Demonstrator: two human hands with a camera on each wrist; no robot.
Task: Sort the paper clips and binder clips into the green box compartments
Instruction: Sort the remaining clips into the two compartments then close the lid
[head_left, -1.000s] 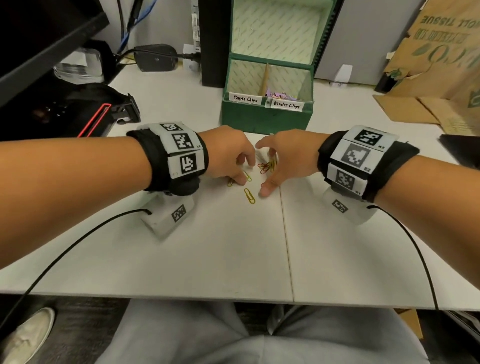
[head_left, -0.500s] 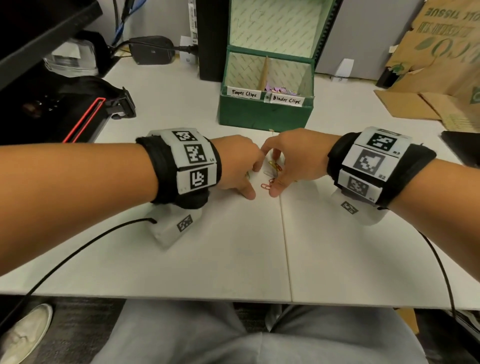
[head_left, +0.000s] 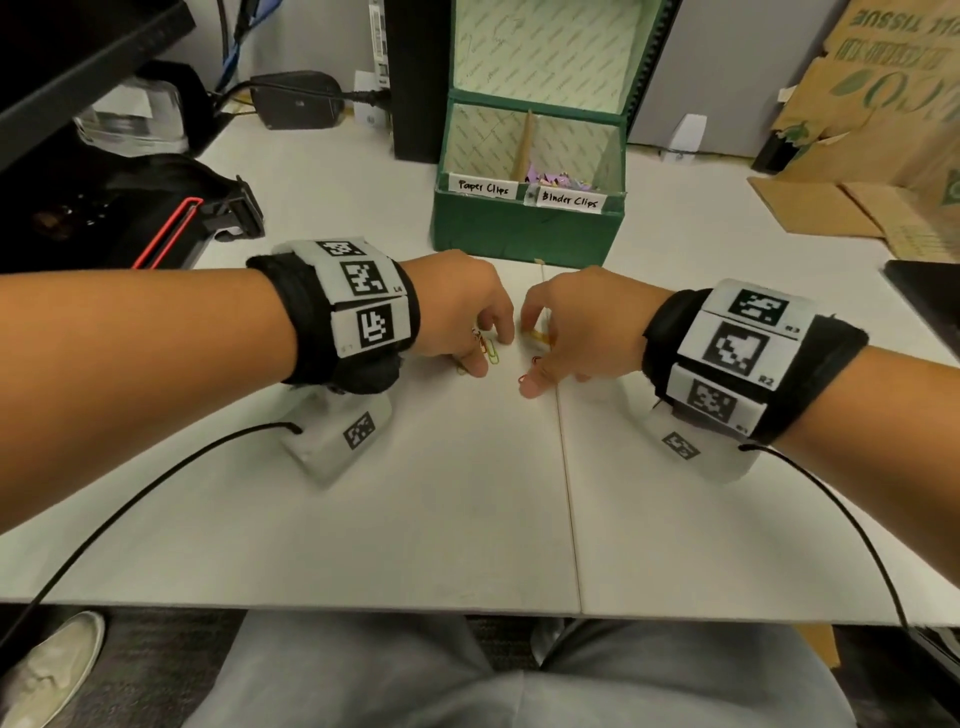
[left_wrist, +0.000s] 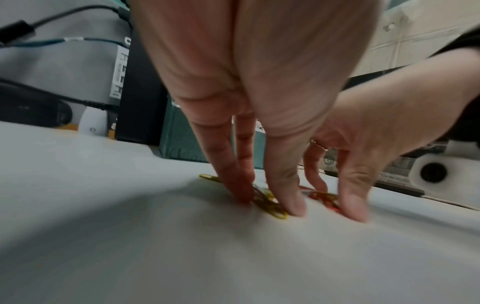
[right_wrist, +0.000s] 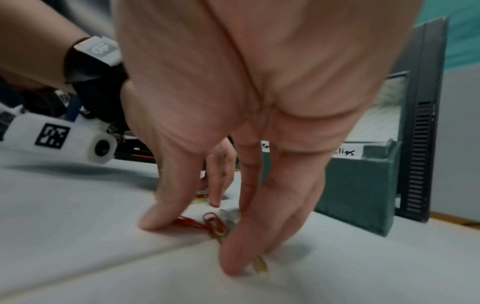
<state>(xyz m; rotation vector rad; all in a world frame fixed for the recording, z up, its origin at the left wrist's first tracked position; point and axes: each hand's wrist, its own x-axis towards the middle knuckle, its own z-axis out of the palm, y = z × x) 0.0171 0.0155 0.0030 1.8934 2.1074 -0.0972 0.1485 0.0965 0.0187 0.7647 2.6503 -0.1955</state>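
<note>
A green box stands at the back of the white desk, labelled "Paper Clips" on the left and "Binder Clips" on the right. Pink binder clips lie in its right compartment. Just in front of it, my left hand pinches green and yellow paper clips against the desk between thumb and fingers. Beside it, my right hand has its thumb and fingertips drawn in around red paper clips and a yellow clip. All the clips lie on the desk.
A black tower stands left of the box, with a power brick and cables behind it. Black gear with a red stripe sits at the left edge. Flattened cardboard lies at the back right. A seam splits the desk.
The two hands, close together over one small pile before, have drawn slightly apart, each taking some of the clips with it. The loose yellow clip near the thumbs is now gathered in.
</note>
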